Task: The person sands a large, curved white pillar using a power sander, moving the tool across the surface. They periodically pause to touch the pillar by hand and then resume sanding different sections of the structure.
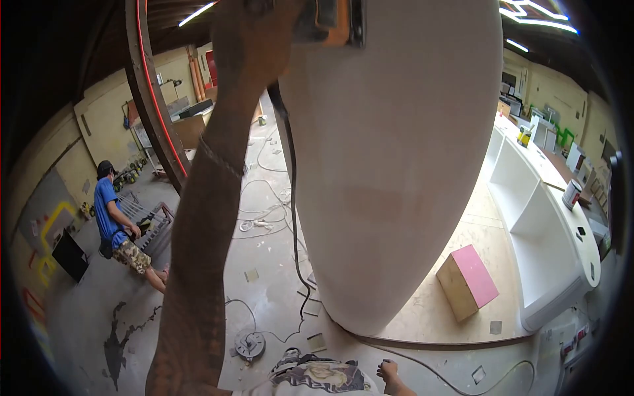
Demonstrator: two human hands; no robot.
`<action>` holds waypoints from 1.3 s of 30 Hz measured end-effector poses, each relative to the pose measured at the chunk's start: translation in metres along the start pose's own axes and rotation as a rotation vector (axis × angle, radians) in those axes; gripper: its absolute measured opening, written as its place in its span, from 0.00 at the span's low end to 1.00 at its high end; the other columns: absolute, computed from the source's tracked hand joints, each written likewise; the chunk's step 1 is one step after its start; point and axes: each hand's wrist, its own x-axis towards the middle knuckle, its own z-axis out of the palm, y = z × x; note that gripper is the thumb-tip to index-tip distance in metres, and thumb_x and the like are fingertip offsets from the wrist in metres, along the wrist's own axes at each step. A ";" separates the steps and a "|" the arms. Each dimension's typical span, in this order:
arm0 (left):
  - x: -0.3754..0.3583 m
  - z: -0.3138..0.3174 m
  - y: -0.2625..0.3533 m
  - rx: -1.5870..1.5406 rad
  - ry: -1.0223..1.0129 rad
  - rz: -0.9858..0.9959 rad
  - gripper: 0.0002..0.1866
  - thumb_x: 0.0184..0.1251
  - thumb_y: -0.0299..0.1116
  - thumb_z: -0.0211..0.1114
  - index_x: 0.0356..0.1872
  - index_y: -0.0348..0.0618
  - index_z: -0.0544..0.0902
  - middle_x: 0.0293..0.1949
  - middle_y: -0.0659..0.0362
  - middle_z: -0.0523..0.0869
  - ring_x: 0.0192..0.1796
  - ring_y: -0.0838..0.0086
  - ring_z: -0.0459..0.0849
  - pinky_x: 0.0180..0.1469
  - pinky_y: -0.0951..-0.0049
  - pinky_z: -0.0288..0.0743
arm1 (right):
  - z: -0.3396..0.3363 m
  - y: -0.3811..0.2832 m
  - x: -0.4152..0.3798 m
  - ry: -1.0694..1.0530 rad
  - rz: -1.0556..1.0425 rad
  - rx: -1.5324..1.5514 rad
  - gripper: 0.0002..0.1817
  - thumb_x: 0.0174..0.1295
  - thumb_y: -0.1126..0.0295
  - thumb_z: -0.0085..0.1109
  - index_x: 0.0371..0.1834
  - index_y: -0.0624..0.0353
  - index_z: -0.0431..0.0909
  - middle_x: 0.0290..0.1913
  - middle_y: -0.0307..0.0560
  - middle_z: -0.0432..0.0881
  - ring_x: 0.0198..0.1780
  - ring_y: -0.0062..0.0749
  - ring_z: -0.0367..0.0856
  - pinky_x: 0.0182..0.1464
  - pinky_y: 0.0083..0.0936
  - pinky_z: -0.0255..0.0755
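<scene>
My left hand (pixel 261 43), raised at the top of the view, is closed on an orange and black power sander (pixel 342 25). The sander is pressed to the upper left of a tall white curved panel (pixel 389 152). From beneath my wrist a black cord (pixel 294 191) runs down along the panel's left edge to the floor. My right hand (pixel 388 369) hangs low beside my body, near the panel's bottom end, with fingers loosely bent and nothing visible in it.
A white shelf unit (pixel 528 231) with cans on top stands right. A pink-topped wooden block (pixel 467 282) sits on a plywood base (pixel 422 310). Cords and a cord reel (pixel 249 344) lie on the floor. Another person (pixel 119 218) works at left beyond a post (pixel 155 92).
</scene>
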 end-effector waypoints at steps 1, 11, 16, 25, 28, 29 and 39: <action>-0.015 -0.003 0.000 -0.029 -0.030 -0.112 0.23 0.71 0.37 0.70 0.63 0.38 0.78 0.46 0.58 0.85 0.42 0.77 0.84 0.47 0.74 0.80 | 0.002 -0.003 -0.007 0.002 0.010 -0.002 0.28 0.66 0.77 0.48 0.72 0.59 0.71 0.47 0.60 0.85 0.39 0.53 0.87 0.41 0.51 0.87; -0.151 -0.022 -0.020 -0.009 -0.089 -0.202 0.32 0.70 0.33 0.70 0.73 0.38 0.71 0.58 0.54 0.79 0.56 0.74 0.81 0.61 0.72 0.77 | -0.005 0.012 -0.023 0.052 0.052 0.020 0.27 0.65 0.79 0.50 0.69 0.61 0.75 0.42 0.57 0.86 0.34 0.46 0.88 0.34 0.44 0.87; -0.211 -0.031 -0.023 0.019 -0.107 -0.224 0.34 0.66 0.33 0.71 0.72 0.35 0.71 0.58 0.52 0.77 0.59 0.69 0.79 0.64 0.68 0.75 | -0.010 0.011 -0.027 0.045 0.060 0.005 0.28 0.65 0.79 0.49 0.70 0.60 0.74 0.42 0.57 0.86 0.34 0.46 0.88 0.33 0.43 0.87; -0.311 -0.041 -0.011 0.042 -0.128 -0.124 0.38 0.55 0.30 0.74 0.69 0.36 0.72 0.59 0.42 0.76 0.62 0.50 0.78 0.62 0.54 0.78 | -0.012 0.004 -0.023 0.067 0.034 0.010 0.27 0.66 0.77 0.49 0.70 0.61 0.75 0.42 0.55 0.87 0.33 0.44 0.88 0.33 0.41 0.87; -0.331 -0.041 -0.012 0.042 -0.124 -0.144 0.37 0.56 0.31 0.74 0.68 0.36 0.72 0.58 0.42 0.76 0.62 0.50 0.78 0.62 0.52 0.78 | -0.012 0.004 -0.023 0.070 0.034 0.036 0.27 0.66 0.77 0.49 0.70 0.61 0.74 0.42 0.55 0.87 0.33 0.44 0.87 0.33 0.42 0.87; -0.327 -0.042 -0.013 0.040 -0.119 -0.148 0.36 0.56 0.31 0.74 0.68 0.36 0.73 0.58 0.42 0.76 0.62 0.50 0.78 0.62 0.53 0.78 | -0.011 0.006 -0.022 0.068 0.035 0.044 0.27 0.66 0.77 0.50 0.70 0.60 0.74 0.42 0.55 0.87 0.33 0.44 0.87 0.33 0.42 0.87; -0.177 -0.026 -0.030 -0.015 -0.044 -0.136 0.33 0.62 0.32 0.75 0.68 0.35 0.76 0.56 0.49 0.81 0.55 0.63 0.83 0.60 0.62 0.78 | -0.006 0.012 -0.029 0.034 0.064 0.014 0.28 0.66 0.77 0.47 0.72 0.59 0.72 0.49 0.61 0.85 0.41 0.53 0.87 0.42 0.50 0.87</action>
